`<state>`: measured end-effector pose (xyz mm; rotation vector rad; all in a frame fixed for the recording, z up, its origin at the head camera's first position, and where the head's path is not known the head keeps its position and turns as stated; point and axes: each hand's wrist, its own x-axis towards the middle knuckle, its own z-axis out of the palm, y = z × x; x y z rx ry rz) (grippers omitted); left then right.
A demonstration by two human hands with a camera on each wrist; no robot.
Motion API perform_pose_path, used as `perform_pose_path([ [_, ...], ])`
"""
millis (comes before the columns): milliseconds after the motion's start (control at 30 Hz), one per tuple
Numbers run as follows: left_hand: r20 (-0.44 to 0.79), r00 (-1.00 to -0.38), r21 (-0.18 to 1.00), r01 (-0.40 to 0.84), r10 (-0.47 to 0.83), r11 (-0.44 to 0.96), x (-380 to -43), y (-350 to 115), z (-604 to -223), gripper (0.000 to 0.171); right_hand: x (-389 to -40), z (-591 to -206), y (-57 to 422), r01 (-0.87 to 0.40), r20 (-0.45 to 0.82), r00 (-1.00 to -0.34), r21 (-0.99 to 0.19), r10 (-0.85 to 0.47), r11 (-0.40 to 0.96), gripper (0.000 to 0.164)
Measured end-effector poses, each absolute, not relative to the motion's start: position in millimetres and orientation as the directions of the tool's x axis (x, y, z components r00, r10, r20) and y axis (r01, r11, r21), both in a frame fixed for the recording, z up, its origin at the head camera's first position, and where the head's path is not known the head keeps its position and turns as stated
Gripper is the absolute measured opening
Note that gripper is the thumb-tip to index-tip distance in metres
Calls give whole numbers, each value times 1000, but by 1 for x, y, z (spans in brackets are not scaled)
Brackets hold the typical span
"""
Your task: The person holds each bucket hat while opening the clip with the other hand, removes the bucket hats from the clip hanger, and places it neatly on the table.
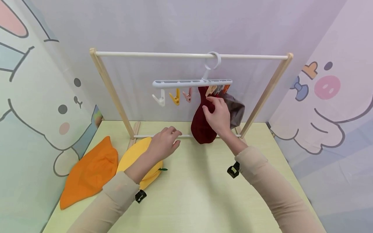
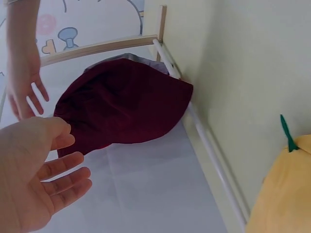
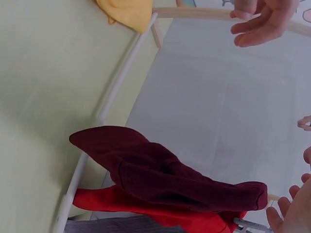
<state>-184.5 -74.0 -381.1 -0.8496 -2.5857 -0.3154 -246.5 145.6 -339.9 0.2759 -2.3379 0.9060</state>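
– What do you have, going from left?

– One orange cap [image 1: 90, 171] along the table's [image 1: 180, 200] left edge, one yellow cap [image 1: 132, 156], then my left hand [image 1: 163, 144], its fingers loose, holding nothing.

– And on the one hanger [image 1: 177, 84]?

– Three bare clips [image 1: 175, 97], then, near the table's back edge, one dark red cap [image 1: 201, 126]. Beside it is my right hand [image 1: 219, 116], fingers apart; whether they touch, I cannot tell. Three more clips [image 1: 211, 91], one red cap [image 3: 112, 199], one grey cap [image 1: 236, 108].

– The dark red one, how will it handle?

– Light, soft, not fragile, I think; best pinched at its upper edge.
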Motion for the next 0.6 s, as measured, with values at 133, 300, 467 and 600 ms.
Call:
perform_pose_path([
  [133, 445, -728, 85, 614, 521, 785, -186, -67, -369, 22, -247, -346, 151, -363, 593, -803, -557, 52, 747, 36],
  [300, 446, -719, 92, 629, 533, 772, -187, -60, -356, 24, -248, -354, 157, -332, 581, -810, -563, 77, 757, 43],
  [467, 477, -709, 109, 634, 519, 766, -189, -54, -348, 26, -248, -362, 161, -284, 535, -839, -586, 99, 759, 51],
  [600, 517, -691, 121, 643, 506, 756, -191, -49, -343, 28, -247, -368, 163, -237, 482, -869, -609, 116, 757, 56],
])
